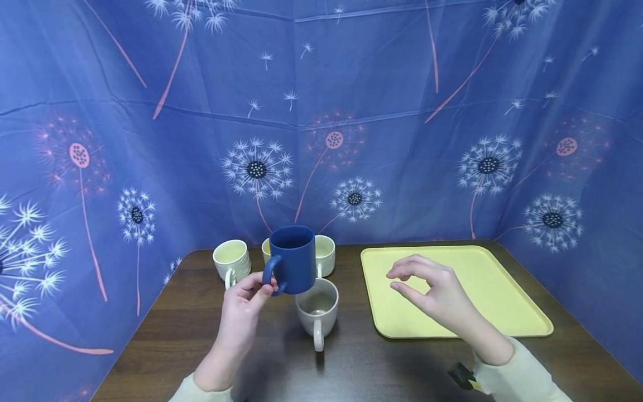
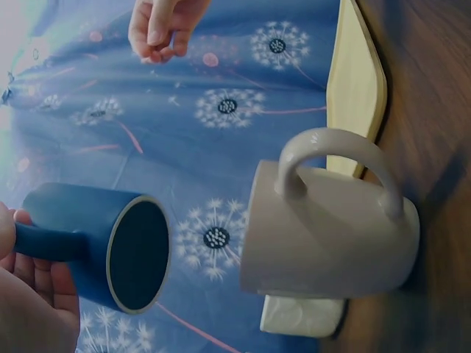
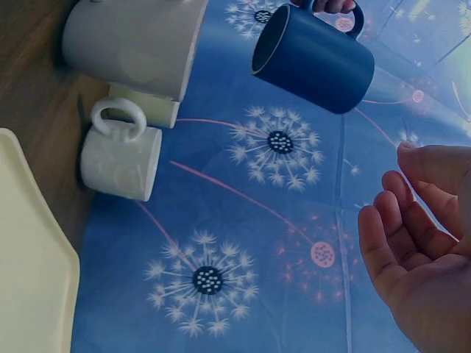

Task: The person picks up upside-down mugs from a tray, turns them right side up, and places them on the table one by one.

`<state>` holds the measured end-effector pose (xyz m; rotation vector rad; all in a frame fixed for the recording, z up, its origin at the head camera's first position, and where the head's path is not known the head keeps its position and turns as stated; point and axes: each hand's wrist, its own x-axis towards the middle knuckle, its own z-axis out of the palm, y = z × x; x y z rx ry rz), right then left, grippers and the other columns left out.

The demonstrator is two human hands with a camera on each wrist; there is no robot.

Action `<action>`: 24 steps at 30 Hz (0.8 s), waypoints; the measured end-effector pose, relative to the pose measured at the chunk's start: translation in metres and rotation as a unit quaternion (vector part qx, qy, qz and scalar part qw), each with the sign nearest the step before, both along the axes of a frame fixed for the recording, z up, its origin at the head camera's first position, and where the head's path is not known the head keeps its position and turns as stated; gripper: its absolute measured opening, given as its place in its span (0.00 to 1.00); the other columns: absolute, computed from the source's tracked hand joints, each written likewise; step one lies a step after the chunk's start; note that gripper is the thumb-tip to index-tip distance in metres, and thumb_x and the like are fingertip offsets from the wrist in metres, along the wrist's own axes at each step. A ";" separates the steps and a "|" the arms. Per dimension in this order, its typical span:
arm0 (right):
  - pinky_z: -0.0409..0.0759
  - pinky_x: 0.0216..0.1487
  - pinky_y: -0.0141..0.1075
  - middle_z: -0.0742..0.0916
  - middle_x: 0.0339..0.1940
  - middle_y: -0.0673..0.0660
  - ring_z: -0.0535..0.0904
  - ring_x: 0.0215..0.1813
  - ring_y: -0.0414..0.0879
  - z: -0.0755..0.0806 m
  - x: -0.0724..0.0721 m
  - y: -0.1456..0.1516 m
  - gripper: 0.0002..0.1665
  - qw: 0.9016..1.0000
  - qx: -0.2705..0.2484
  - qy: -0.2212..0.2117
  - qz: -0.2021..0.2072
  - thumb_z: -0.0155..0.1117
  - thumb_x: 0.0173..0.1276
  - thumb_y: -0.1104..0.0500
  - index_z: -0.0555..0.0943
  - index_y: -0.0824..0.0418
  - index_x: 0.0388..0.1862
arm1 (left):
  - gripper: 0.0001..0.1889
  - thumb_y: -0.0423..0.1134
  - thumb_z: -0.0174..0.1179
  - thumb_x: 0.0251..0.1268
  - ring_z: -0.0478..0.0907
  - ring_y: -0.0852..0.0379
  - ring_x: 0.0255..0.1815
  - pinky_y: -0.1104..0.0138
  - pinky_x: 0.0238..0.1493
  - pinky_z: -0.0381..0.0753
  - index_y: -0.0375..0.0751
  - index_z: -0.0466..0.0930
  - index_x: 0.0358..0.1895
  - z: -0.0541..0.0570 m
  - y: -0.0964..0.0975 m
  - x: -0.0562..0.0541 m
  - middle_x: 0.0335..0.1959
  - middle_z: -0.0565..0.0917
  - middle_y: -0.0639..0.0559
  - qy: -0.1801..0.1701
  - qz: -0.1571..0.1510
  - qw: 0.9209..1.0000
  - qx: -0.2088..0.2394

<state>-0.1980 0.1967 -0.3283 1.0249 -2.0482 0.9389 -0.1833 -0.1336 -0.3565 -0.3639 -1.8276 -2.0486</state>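
My left hand (image 1: 240,315) pinches the handle of a dark blue mug (image 1: 297,267) between thumb and fingers, lifting it off the table with its opening upward. Below and slightly right of it, a grey-beige mug (image 1: 316,314) stands upright on the table, its handle toward me. My right hand (image 1: 442,290) is raised over the front left of a pale yellow tray (image 1: 502,290). Its fingers are loosely bent with the thumb apart, and nothing is between them. In the right wrist view the blue mug (image 3: 316,62) hangs well away from those fingers (image 3: 379,243).
Behind the mugs stand a cream cup (image 1: 232,259) at left, another white cup (image 1: 325,255) and a yellowish one (image 1: 266,249) mostly hidden by the blue mug. A blue dandelion-print cloth (image 1: 402,184) hangs around the brown wooden table (image 1: 186,312). A small dark object (image 1: 461,377) is by my right sleeve.
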 end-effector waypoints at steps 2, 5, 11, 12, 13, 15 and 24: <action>0.73 0.43 0.23 0.85 0.35 0.48 0.78 0.36 0.38 -0.003 0.000 0.001 0.22 1.000 0.000 0.006 -0.006 0.74 0.45 0.72 0.83 0.52 0.37 | 0.08 0.25 0.57 0.61 0.80 0.63 0.33 0.70 0.41 0.76 0.18 0.75 0.37 -0.002 -0.003 0.000 0.26 0.83 0.57 -0.007 0.012 1.000 0.010; 0.73 0.44 0.22 0.85 0.35 0.48 0.78 0.36 0.38 -0.008 -0.001 0.002 0.22 1.000 -0.004 0.017 -0.005 0.74 0.44 0.73 0.84 0.54 0.37 | 0.06 0.25 0.58 0.61 0.80 0.64 0.32 0.71 0.42 0.76 0.21 0.77 0.36 -0.007 -0.007 -0.001 0.26 0.83 0.57 -0.010 0.024 0.999 0.029; 0.73 0.43 0.23 0.85 0.35 0.49 0.79 0.36 0.38 -0.014 -0.002 0.003 0.22 1.000 -0.006 0.017 -0.008 0.74 0.43 0.73 0.84 0.53 0.37 | 0.05 0.24 0.58 0.60 0.80 0.64 0.32 0.71 0.42 0.76 0.21 0.77 0.36 -0.016 -0.014 0.000 0.25 0.84 0.56 -0.028 0.057 0.997 0.047; 0.74 0.43 0.23 0.85 0.35 0.49 0.79 0.36 0.38 -0.015 -0.001 0.004 0.22 1.000 -0.005 0.015 -0.010 0.74 0.43 0.72 0.84 0.53 0.37 | 0.06 0.24 0.58 0.60 0.80 0.64 0.32 0.71 0.42 0.76 0.20 0.77 0.36 -0.017 -0.015 0.000 0.25 0.84 0.56 -0.034 0.065 0.996 0.046; 0.74 0.43 0.23 0.85 0.35 0.48 0.79 0.36 0.38 -0.016 -0.001 0.004 0.22 1.000 -0.004 0.011 -0.012 0.74 0.44 0.72 0.84 0.53 0.37 | 0.08 0.24 0.59 0.60 0.80 0.64 0.32 0.71 0.41 0.75 0.19 0.76 0.37 -0.018 -0.016 0.000 0.25 0.84 0.56 -0.039 0.071 0.996 0.044; 0.74 0.43 0.22 0.85 0.34 0.48 0.79 0.36 0.38 -0.017 0.001 0.004 0.22 1.000 -0.003 0.010 -0.013 0.74 0.44 0.72 0.84 0.53 0.37 | 0.09 0.25 0.59 0.60 0.80 0.64 0.32 0.72 0.41 0.75 0.18 0.76 0.38 -0.022 -0.017 0.000 0.24 0.84 0.56 -0.050 0.085 0.994 0.039; 0.73 0.44 0.22 0.85 0.33 0.46 0.79 0.36 0.38 -0.020 0.004 0.007 0.19 1.000 -0.002 -0.016 -0.022 0.74 0.46 0.72 0.84 0.53 0.36 | 0.12 0.29 0.59 0.61 0.80 0.66 0.31 0.73 0.41 0.75 0.18 0.77 0.41 -0.040 -0.026 -0.005 0.24 0.84 0.59 -0.095 0.114 0.989 0.006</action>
